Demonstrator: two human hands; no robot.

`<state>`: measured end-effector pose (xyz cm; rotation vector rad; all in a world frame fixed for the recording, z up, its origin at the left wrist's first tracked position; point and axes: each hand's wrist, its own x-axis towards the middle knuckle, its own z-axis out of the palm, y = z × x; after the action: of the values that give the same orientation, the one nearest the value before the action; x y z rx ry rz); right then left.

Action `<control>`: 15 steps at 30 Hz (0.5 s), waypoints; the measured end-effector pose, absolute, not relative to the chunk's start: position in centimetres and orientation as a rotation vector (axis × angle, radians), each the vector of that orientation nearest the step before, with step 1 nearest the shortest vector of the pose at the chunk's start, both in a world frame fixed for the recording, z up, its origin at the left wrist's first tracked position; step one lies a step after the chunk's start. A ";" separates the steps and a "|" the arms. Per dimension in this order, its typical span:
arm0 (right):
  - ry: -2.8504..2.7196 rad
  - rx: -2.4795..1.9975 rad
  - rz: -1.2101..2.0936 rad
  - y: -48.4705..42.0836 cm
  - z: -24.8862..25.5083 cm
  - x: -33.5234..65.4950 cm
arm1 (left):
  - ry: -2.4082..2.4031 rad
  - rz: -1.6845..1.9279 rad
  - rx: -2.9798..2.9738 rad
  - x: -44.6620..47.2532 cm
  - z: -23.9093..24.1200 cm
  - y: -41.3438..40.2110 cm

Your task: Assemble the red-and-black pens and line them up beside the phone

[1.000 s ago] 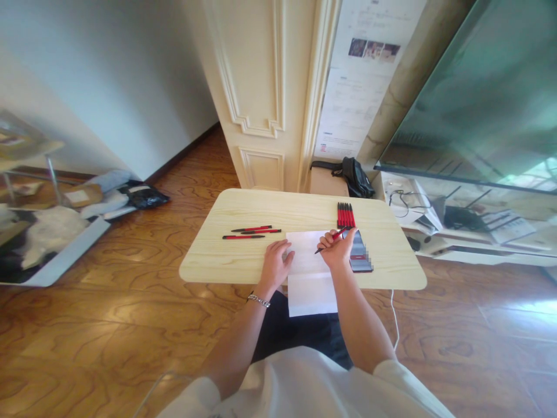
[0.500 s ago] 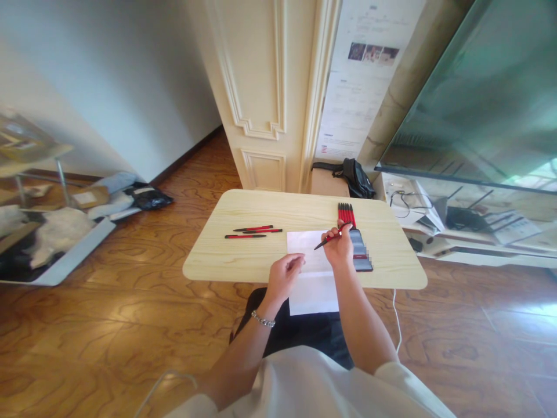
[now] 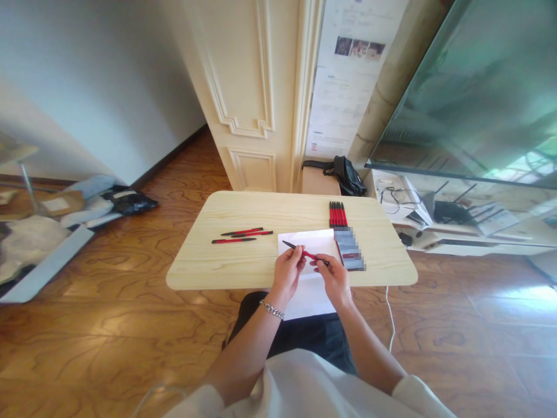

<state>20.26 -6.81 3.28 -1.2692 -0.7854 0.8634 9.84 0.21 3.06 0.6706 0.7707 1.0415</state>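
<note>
A red and black pen (image 3: 308,255) is held between my two hands, above a white sheet of paper (image 3: 308,297). My left hand (image 3: 288,269) pinches it towards its black end on the left. The fingers of my right hand (image 3: 334,277) close on its other end. Three more red and black pens (image 3: 242,234) lie on the left part of the table. Beyond my right hand, several like pens (image 3: 338,215) stand side by side in a row. The sheet hangs over the near table edge, towards my lap.
The pale wooden table (image 3: 195,255) has rounded corners. A phone-like dark thing (image 3: 350,249), partly blurred out, lies right of the paper. A black bag (image 3: 348,176) rests on a box behind the table. A white cable (image 3: 391,319) hangs at the right.
My right hand has brought the pen down and nearer to me. My left hand has moved in and taken hold of it too. The view has shifted slightly.
</note>
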 end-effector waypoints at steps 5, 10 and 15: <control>-0.945 -1.542 0.849 -7.8 3.0 23.6 | 0.877 0.923 1.026 10.2 2.5 0.5; -0.998 -1.520 1.008 -7.3 4.0 25.9 | 0.748 0.809 1.152 11.3 3.4 0.9; -1.012 -1.546 1.028 -6.5 4.9 26.5 | 0.621 0.783 1.194 12.3 3.9 1.4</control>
<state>26.54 -6.49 4.88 -1.5460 -1.0119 1.0275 12.27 1.38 3.88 1.1941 0.6211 0.7826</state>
